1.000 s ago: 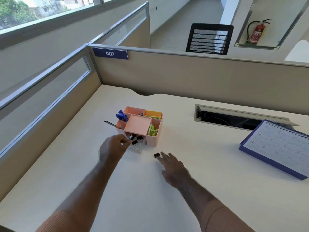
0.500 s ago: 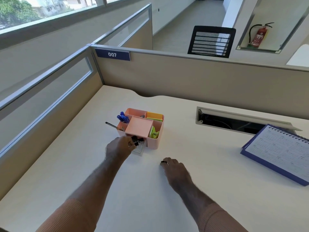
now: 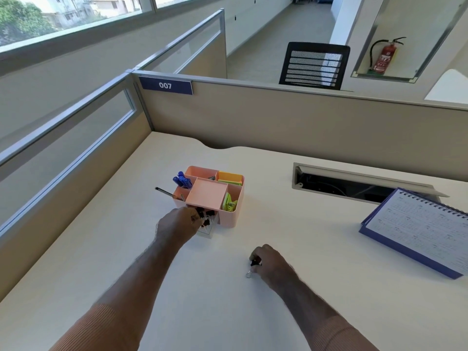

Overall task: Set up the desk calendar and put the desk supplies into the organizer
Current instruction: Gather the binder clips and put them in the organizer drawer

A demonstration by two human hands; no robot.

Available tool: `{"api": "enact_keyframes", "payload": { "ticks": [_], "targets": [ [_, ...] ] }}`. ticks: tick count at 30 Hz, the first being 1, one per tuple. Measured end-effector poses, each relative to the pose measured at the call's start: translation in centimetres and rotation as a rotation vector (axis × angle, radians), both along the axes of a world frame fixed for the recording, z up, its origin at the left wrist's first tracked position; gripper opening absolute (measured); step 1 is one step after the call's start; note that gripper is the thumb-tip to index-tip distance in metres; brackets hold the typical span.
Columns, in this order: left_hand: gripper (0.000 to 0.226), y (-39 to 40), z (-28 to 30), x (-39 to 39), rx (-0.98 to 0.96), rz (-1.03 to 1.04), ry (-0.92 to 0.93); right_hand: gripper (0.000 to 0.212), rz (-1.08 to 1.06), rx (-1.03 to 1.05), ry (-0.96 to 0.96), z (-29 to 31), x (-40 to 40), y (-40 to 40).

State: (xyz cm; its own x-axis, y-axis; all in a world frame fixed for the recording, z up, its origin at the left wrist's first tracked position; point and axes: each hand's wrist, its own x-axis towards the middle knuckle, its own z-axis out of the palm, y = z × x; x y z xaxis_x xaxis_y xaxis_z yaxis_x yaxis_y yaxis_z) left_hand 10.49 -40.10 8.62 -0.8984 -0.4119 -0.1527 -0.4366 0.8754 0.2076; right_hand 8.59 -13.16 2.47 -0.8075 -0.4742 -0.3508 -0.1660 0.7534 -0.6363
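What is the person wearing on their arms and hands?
Both arms wear ribbed, peach-orange long sleeves pushed up so the forearms are bare. The left hand and right hand are bare: no gloves, watch or rings visible.

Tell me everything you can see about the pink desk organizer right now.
The pink organizer looks like matte plastic with rounded corners, standing upright on the white desk. Open compartments surround a raised square tray in the middle. They hold blue pens, orange and yellow sticky notes and a green clip. A clear drawer at its front, pulled out, holds black binder clips, where the left hand reaches.
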Motion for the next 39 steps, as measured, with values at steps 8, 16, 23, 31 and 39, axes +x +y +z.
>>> {"api": "enact_keyframes", "payload": {
  "ticks": [8,16,23,31,39],
  "targets": [
    [0.028,4.5,0.1,2.9,0.669,-0.072,0.144,0.011,-0.404,-0.708,-0.320,3.8,-0.1,-2.6],
    [0.009,4.7,1.4,3.7,0.982,0.084,0.332,0.012,-0.397,-0.732,-0.311,5.7,0.2,-4.9],
    [0.019,1.0,1.3,2.6,0.150,0.088,0.386,0.013,-0.387,-0.598,-0.229,6.0,0.0,-4.0],
    [0.019,0.4,-1.0,0.8,-0.208,-0.081,0.232,0.016,-0.354,-0.564,-0.195,6.0,-0.1,-4.4],
    [0.028,-0.1,-1.7,-0.3,-0.122,-0.131,0.195,0.015,-0.298,-0.511,-0.118,6.3,-1.4,-5.2]
  ]
}}
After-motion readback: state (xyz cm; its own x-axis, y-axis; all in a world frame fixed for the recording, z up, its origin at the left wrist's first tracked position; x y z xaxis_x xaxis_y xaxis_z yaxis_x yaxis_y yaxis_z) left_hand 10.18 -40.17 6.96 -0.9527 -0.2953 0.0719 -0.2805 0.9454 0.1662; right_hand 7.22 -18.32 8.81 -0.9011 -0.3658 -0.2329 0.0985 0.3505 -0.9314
